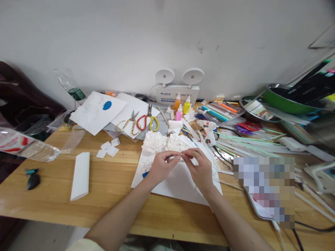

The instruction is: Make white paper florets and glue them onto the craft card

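My left hand [166,164] and my right hand [197,167] meet fingertip to fingertip over a white sheet [178,190]. Both are closed in a pinch, and whatever sits between the fingertips is too small to make out. Just beyond them, clusters of crumpled white bits [154,142] cover the back and left of the sheet. Part of a blue patch [145,174] shows beside my left wrist. Farther left lie small white paper squares [111,148] and a flat folded white strip [80,176].
Gold-handled scissors [128,125] and red-and-yellow-handled pliers [148,120] lie behind the sheet. Small paint bottles [179,113] stand near an emergency light [178,94]. A glue gun [209,130], its cable and several thin sticks crowd the right. A plastic bottle [28,144] lies left.
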Demonstrator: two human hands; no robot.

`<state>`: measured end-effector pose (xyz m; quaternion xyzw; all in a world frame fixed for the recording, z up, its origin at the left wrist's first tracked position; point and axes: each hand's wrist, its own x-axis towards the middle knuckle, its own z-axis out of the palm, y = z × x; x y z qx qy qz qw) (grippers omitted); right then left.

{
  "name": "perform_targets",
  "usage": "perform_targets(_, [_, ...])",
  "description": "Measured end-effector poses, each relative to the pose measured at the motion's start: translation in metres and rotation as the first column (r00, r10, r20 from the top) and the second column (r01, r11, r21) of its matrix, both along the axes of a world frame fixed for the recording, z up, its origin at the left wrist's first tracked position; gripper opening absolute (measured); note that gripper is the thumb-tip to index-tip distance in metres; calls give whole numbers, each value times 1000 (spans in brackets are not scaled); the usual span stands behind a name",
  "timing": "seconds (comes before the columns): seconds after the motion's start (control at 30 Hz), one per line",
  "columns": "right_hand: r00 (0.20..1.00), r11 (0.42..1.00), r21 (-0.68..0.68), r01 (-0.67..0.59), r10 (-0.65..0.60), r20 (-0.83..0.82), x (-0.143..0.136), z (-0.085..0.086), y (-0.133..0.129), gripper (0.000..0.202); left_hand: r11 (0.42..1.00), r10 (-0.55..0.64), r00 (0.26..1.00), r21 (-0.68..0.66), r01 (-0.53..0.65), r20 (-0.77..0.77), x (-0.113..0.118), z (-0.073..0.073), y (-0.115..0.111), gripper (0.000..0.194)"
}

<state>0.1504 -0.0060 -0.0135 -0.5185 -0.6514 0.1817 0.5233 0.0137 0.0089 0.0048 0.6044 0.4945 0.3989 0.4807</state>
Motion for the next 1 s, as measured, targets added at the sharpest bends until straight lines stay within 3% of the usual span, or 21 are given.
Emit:
perform_targets(0.23, [997, 989, 139, 41, -50, 64, 1, -4, 0, 8, 999, -34, 999, -22, 35, 41, 1, 4, 0, 19])
perform_targets(0.4, [997, 997, 2, -77, 77, 13, 2, -1, 3, 5, 1000, -22, 999, 20, 22, 23, -1, 3, 1, 16])
perform_targets(0.63, [968, 955, -160, -250, 242, -70, 1, 1, 2, 6, 994, 8, 997, 109, 1, -80, 0, 1, 0, 12])
perform_targets(1.0, [985, 978, -118, -170, 167, -34, 1, -1, 3, 7, 992, -3, 1000, 127, 7, -30, 2, 0, -1, 15])
